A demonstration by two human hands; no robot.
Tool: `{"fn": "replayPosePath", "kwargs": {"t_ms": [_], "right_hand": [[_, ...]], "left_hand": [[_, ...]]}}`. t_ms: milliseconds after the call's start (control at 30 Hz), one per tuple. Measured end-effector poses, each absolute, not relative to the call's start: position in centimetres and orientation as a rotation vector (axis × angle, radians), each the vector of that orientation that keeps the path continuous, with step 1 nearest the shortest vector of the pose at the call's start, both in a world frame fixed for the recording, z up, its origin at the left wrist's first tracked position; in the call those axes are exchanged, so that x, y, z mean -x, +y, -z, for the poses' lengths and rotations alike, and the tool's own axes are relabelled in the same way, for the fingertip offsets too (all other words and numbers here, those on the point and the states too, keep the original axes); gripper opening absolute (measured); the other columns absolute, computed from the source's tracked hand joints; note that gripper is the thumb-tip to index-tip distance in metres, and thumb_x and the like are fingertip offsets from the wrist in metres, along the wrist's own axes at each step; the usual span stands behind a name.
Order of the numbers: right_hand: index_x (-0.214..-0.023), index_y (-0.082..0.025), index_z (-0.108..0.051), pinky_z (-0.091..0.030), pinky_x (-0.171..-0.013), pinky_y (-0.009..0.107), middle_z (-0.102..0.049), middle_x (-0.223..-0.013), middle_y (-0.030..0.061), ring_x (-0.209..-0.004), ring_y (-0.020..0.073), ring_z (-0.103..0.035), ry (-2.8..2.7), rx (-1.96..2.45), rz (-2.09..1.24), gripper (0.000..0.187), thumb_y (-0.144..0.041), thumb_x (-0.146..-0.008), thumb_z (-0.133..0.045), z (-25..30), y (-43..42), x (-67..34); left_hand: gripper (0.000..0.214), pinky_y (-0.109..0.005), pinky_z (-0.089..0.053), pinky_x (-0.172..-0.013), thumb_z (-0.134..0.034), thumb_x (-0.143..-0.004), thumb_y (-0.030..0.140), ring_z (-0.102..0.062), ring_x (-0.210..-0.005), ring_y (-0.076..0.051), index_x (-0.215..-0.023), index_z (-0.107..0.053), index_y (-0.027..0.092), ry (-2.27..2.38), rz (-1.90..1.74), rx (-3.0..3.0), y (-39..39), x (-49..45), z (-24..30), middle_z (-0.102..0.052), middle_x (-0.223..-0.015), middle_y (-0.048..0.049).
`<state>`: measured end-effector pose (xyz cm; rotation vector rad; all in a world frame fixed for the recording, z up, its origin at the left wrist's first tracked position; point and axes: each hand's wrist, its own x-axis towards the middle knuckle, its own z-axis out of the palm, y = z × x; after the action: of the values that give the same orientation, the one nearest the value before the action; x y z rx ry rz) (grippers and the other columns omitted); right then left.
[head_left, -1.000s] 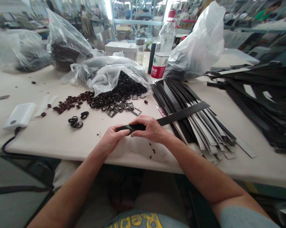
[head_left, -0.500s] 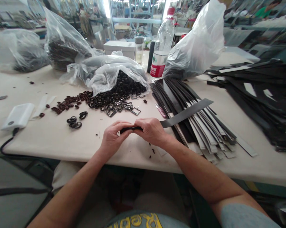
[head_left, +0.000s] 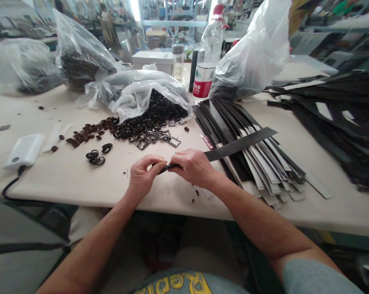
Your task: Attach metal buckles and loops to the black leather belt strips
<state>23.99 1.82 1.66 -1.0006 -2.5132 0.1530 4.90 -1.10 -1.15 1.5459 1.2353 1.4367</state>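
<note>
Both hands on one black strap point(head_left: 241, 144) now! The left hand point(head_left: 144, 173) pinches it between thumb and fingers, the right hand point(head_left: 192, 165) grips it just beside, and its free end shoots out between two and three o'clock, across the fanned strips point(head_left: 265, 169). From the hands, metal buckles point(head_left: 155, 138) at eleven on the pale surface point(head_left: 65, 183), black loops point(head_left: 169, 107) heaped at twelve, red-capped bottle point(head_left: 202, 87) at one.
</note>
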Motion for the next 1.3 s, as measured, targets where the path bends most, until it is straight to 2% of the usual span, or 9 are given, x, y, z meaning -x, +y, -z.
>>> {"fn": "replayPosePath", "kwargs": {"t_ms": [133,167,267,333,633,933,1067,1167,1300], "right_hand": [[-0.083,-0.017,-0.067,-0.035,-0.074,0.030,-0.071,-0.084,0.0043,-0.079,0.0189,-0.062,-2.390,1.168,0.037,0.013,-0.029,-0.088,-0.071,-2.4,3.0,-25.3],[-0.083,-0.018,-0.067,-0.034,-0.074,0.031,-0.072,-0.083,0.0044,-0.079,0.0191,-0.062,-2.334,1.224,0.080,0.013,-0.028,-0.088,-0.070,-2.6,3.4,-25.7],[-0.082,-0.019,-0.067,-0.034,-0.074,0.031,-0.072,-0.083,0.0041,-0.078,0.0194,-0.062,-2.208,1.336,0.165,0.012,-0.029,-0.089,-0.069,-2.6,4.4,-26.6],[-0.082,-0.019,-0.067,-0.034,-0.073,0.031,-0.072,-0.083,0.0042,-0.078,0.0197,-0.062,-2.173,1.366,0.192,0.013,-0.030,-0.089,-0.069,-2.4,4.7,-26.8],[-0.079,-0.019,-0.066,-0.036,-0.072,0.030,-0.071,-0.079,0.0035,-0.074,0.0200,-0.063,-2.171,1.327,0.239,0.014,-0.029,-0.084,-0.074,-1.1,5.1,-26.6],[-0.081,-0.019,-0.067,-0.035,-0.070,0.031,-0.071,-0.083,0.0049,-0.077,0.0209,-0.064,-2.260,1.373,0.124,0.011,-0.028,-0.086,-0.071,-0.5,5.1,-26.0],[-0.081,-0.019,-0.066,-0.035,-0.070,0.031,-0.071,-0.083,0.0045,-0.078,0.0208,-0.064,-2.267,1.362,0.075,0.012,-0.029,-0.087,-0.070,-0.7,4.9,-25.7],[-0.081,-0.020,-0.066,-0.036,-0.071,0.031,-0.072,-0.083,0.0037,-0.077,0.0203,-0.064,-2.243,1.350,0.041,0.011,-0.028,-0.086,-0.071,-0.6,4.8,-25.6],[-0.081,-0.021,-0.067,-0.036,-0.071,0.030,-0.072,-0.083,0.0024,-0.077,0.0194,-0.063,-2.189,1.333,-0.024,0.011,-0.029,-0.085,-0.072,-0.5,4.7,-25.6]], "left_hand": [[0.009,-0.031,-0.048,-0.090,-0.075,-0.080,0.030,-0.067,-0.087,-0.017,-0.076,-0.075,0.023,1.099,-1.676,-1.295,-0.6,-3.7,1.0,-0.074,-0.082,-0.0009],[0.017,-0.032,-0.049,-0.089,-0.071,-0.084,0.035,-0.067,-0.087,-0.017,-0.072,-0.074,0.022,1.015,-1.656,-1.328,-0.7,-3.5,0.8,-0.073,-0.080,-0.0020],[0.052,-0.035,-0.050,-0.083,-0.047,-0.097,0.049,-0.067,-0.082,-0.021,-0.062,-0.073,0.019,0.833,-1.326,-1.518,-1.4,-3.4,0.3,-0.072,-0.078,-0.0081],[0.058,-0.035,-0.050,-0.080,-0.040,-0.098,0.051,-0.067,-0.079,-0.021,-0.063,-0.073,0.018,0.835,-1.144,-1.581,-1.8,-3.8,0.1,-0.073,-0.080,-0.0095],[0.030,-0.028,-0.049,-0.078,-0.061,-0.089,0.041,-0.067,-0.080,-0.018,-0.076,-0.074,0.019,1.076,-0.988,-1.657,-1.5,-4.0,0.7,-0.075,-0.081,-0.0050],[0.029,-0.031,-0.048,-0.072,-0.066,-0.079,0.045,-0.065,-0.073,-0.019,-0.085,-0.075,0.018,1.678,-1.206,-1.642,2.7,3.5,0.1,-0.073,-0.081,-0.0060],[0.021,-0.033,-0.046,-0.078,-0.064,-0.080,0.034,-0.064,-0.079,-0.021,-0.089,-0.077,0.021,2.038,-0.966,-1.997,5.8,5.3,-0.3,-0.072,-0.090,-0.0070],[0.022,-0.034,-0.045,-0.079,-0.063,-0.080,0.035,-0.063,-0.084,-0.023,-0.089,-0.078,0.022,2.125,-0.699,-2.111,7.7,5.0,-0.3,-0.071,-0.091,-0.0082],[0.018,-0.035,-0.045,-0.075,-0.062,-0.078,0.032,-0.062,-0.081,-0.024,-0.080,-0.077,0.023,2.162,-0.591,-2.063,8.8,4.5,0.1,-0.069,-0.086,-0.0073]]}}
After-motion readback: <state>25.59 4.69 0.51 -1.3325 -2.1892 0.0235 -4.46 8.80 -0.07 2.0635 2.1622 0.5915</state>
